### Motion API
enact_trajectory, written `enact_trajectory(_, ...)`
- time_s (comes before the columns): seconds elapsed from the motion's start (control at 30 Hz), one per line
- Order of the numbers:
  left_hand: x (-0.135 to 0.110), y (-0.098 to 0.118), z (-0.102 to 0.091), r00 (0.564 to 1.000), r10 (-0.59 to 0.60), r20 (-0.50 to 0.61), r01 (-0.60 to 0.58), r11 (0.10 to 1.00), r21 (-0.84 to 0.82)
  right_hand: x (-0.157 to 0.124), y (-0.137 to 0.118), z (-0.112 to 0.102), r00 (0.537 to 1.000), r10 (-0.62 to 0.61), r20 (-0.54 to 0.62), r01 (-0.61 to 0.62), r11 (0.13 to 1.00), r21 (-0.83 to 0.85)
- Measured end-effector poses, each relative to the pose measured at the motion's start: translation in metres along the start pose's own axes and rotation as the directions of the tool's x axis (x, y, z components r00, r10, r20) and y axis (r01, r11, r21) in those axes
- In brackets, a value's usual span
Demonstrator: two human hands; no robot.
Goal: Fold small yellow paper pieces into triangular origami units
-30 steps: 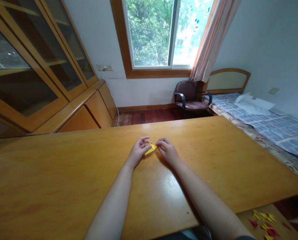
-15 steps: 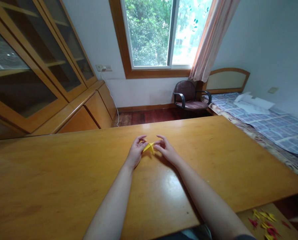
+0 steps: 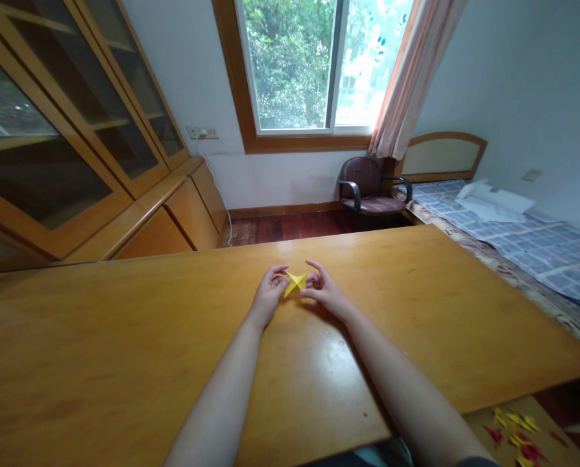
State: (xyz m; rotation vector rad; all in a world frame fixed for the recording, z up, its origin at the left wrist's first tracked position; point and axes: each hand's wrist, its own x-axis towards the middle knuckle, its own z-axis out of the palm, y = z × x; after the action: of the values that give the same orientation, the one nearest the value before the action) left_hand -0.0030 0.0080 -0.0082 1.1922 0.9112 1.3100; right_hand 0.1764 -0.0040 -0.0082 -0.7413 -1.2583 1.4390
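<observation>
A small folded piece of yellow paper [image 3: 297,282], with several points like a star, is held up just over the table. My left hand [image 3: 269,295] pinches its left side between thumb and fingers. On the other side, my right hand [image 3: 325,292] has thumb and fingertips at the paper's right points, with the index finger raised. The fingers partly hide the paper's edges.
The wooden table [image 3: 124,350] spreads under both arms. Several yellow and red folded paper pieces [image 3: 518,434] lie on a lower surface at the bottom right. Beyond stand a chair [image 3: 368,185], a bed [image 3: 528,227] and a glass-door cabinet [image 3: 76,130].
The yellow paper has been turned and shifted slightly right between the hands. My right fingers have come up against its right side, and the left hand has moved slightly right.
</observation>
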Motion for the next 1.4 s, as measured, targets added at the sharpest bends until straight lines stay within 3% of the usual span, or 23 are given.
enact_trajectory(0.27,0.0033,-0.0034,-0.0023,0.994,0.085,-0.073,-0.071,0.982,0.174,0.0035,-0.0019,-0.0026,0.988,-0.035,-0.148,0.032,0.999,-0.023)
enact_trajectory(0.5,0.002,0.0001,-0.0014,0.989,0.146,0.004,-0.144,0.972,0.184,0.0037,-0.0008,-0.0039,0.967,-0.061,-0.246,0.046,0.997,-0.066)
enact_trajectory(0.67,0.0009,0.0023,0.0017,0.979,0.182,0.086,-0.2,0.937,0.285,0.0023,0.0009,-0.0043,0.971,-0.063,-0.233,0.026,0.987,-0.156)
enact_trajectory(0.93,0.0001,0.0042,0.0031,0.974,0.224,0.042,-0.223,0.901,0.372,0.0021,0.0054,-0.0068,0.975,-0.086,-0.204,0.027,0.96,-0.279)
enact_trajectory(1.13,-0.0005,0.0031,0.0028,0.974,0.221,0.056,-0.226,0.9,0.374,0.0012,-0.0021,-0.0023,0.98,-0.166,-0.107,0.096,0.875,-0.474)
enact_trajectory(1.4,-0.0003,0.0026,0.0065,0.965,0.263,-0.015,-0.241,0.903,0.356,0.0006,-0.0016,-0.0036,0.969,-0.195,-0.153,0.088,0.847,-0.524)
